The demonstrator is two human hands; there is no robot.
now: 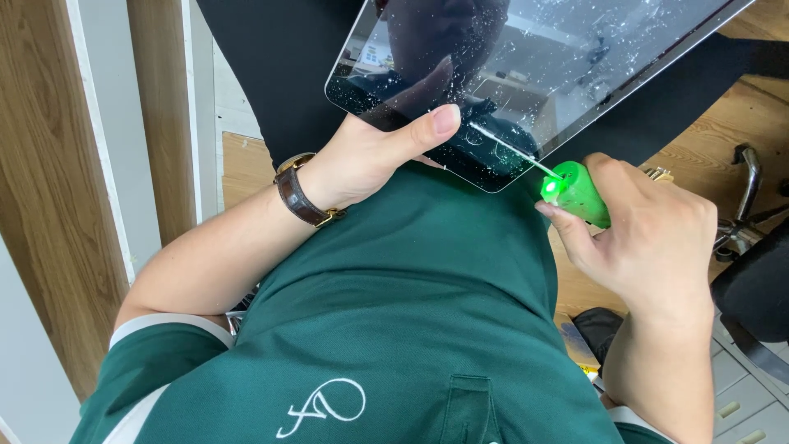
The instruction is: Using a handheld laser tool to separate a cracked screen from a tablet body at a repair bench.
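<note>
Green-handled tool applied to the lower corner of a dark tablet, upper centre of the frame.

Left hand [362, 160] grips the tablet [526, 74] at its lower edge, thumb pressed on the glass, which is speckled with white flecks. Right hand [649, 238] is closed around the bright green tool [575, 193], centre right; its thin metal shaft lies against the glass near the rounded corner. A brown-strapped wristwatch [300, 193] sits on the left wrist. A white looped emblem [325, 404], lower centre, marks the dark green shirt [411, 288]. Chair base [744, 197] stands at the right edge on wooden flooring.
</note>
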